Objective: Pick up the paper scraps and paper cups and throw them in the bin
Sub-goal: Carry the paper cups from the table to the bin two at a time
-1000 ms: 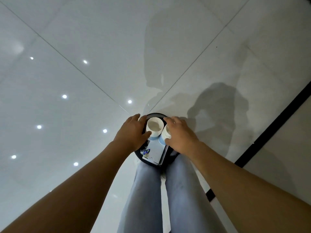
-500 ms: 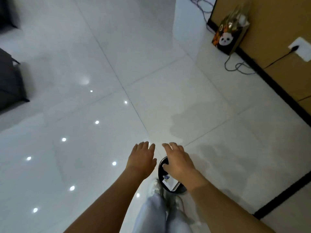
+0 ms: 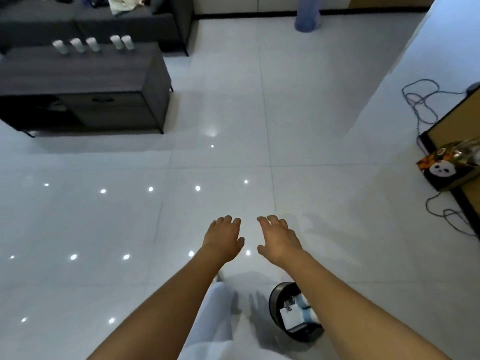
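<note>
Fingers on both my hands are loosely spread, holding nothing: my left hand and right hand float side by side, palms down, over the glossy white tiled floor. Below my right forearm stands the black round bin with paper inside. Five paper cups stand in a row on the dark cabinet, well away at far left. A panda-print bag and loose cables lie at right.
</note>
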